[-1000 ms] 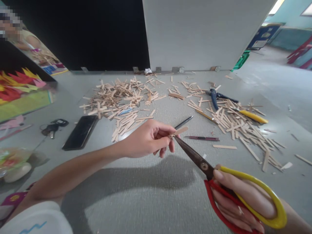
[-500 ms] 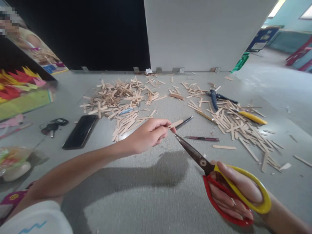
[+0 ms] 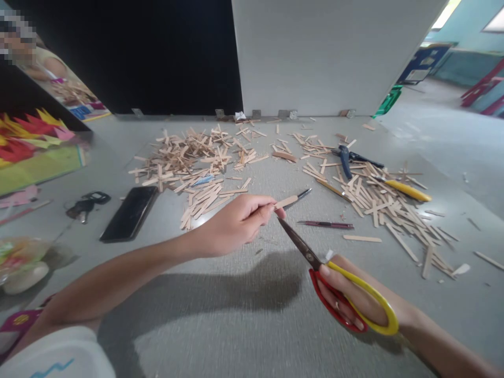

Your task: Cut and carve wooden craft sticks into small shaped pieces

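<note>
My left hand (image 3: 236, 223) pinches a short wooden craft stick (image 3: 286, 201) above the grey floor, the stick pointing right. My right hand (image 3: 354, 299) grips scissors (image 3: 334, 278) with one red and one yellow handle loop; the dark blades are closed and their tip sits just under my left fingertips, by the stick's held end. A black pen (image 3: 301, 195) lies on the floor right behind the stick.
Piles of wooden sticks lie at the back left (image 3: 189, 163) and right (image 3: 378, 202). Blue pliers (image 3: 346, 157), a yellow-handled cutter (image 3: 407, 190), a dark red pen (image 3: 325, 224), a black phone (image 3: 128, 213) and keys (image 3: 84, 205) rest on the floor. A white board (image 3: 331, 52) stands behind.
My right hand with the scissors has moved left and farther from the camera. The stick in my left hand has shifted slightly lower and left; the blades stay at the fingertips.
</note>
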The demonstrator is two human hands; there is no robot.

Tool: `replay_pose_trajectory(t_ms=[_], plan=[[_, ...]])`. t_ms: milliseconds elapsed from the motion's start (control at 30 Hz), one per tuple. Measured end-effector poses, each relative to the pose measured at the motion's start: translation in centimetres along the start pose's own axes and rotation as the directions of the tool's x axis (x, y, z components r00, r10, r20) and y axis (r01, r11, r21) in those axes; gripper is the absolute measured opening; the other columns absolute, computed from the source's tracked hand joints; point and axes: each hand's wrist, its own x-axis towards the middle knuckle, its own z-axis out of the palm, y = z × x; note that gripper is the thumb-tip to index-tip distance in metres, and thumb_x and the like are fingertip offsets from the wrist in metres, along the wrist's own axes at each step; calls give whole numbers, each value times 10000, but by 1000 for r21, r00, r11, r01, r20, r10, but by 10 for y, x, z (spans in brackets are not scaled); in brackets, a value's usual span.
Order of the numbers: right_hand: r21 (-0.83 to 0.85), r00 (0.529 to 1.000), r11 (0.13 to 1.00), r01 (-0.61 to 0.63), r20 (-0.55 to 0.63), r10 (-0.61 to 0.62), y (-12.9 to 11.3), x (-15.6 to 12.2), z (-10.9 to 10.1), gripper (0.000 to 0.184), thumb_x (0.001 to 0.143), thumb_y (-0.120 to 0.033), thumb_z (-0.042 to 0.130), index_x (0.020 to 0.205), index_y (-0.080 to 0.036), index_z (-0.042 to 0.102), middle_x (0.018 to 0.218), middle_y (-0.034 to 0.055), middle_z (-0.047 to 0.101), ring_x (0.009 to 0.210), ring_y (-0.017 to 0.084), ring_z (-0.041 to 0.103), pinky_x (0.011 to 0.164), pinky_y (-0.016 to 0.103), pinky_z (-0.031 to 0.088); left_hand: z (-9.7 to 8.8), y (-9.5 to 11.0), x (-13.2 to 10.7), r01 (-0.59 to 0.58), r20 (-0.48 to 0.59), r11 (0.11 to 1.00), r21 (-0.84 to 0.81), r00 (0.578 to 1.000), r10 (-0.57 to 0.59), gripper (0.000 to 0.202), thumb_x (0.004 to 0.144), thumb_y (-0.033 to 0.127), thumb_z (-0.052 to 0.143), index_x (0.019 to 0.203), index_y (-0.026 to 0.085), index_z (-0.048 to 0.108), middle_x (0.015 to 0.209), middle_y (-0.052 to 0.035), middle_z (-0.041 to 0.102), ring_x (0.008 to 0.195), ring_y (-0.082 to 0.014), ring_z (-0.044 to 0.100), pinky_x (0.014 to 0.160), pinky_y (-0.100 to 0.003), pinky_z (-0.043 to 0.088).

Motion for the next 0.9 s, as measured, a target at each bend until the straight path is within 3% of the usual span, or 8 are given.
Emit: replay_pose_trajectory(t_ms=[167,367,467,567,700,900], plan=[[-86,996,992,-88,-9,88,-2,0,2,754,873,-943,494,623,-233,448,454,-74,434,335,44,357,323,150,315,-1,1,-2,-29,-24,995,93,999,31,347,1083,363,461,929,154,692,509,88,325,425,-89,289,421,-209,217],[-128,998,990,-63,3,64,-3,0,2,744,917,-911,475,623,-229,437,464,-65,427,366,43,361,323,129,300,0,0,-4,-58,-18,989,140,998,61,377,1071,388,501,829,161,681,508,70,357,435,-81,307,419,-205,206],[-141,996,986,-86,-5,86,-2,0,2,749,906,-923,476,626,-229,436,474,-69,420,364,42,355,323,132,309,3,-1,-4,-33,-19,999,23,999,34,375,1076,408,490,843,166,657,527,79,317,448,-81,273,423,-199,235],[-150,996,985,-90,-21,88,0,-1,3,748,904,-924,482,632,-228,443,474,-71,411,361,43,344,325,137,305,7,0,-6,17,-18,985,-173,1000,-21,378,1101,430,415,1011,163,666,624,79,286,488,-93,235,424,-201,276],[-117,999,993,-3,-51,-2,3,-3,5,747,898,-940,466,658,-232,435,493,-73,400,381,45,326,341,149,277,11,2,-11,-1,-25,977,-215,1000,-4,274,1094,340,412,1130,179,631,716,56,361,534,-110,290,440,-207,339],[-136,973,965,225,-18,-230,10,-7,2,700,952,-897,428,693,-247,427,529,-51,423,414,70,354,365,187,281,12,1,-19,-124,-79,992,30,989,126,219,1105,309,450,1158,185,621,726,50,509,536,-95,430,500,-222,389]])
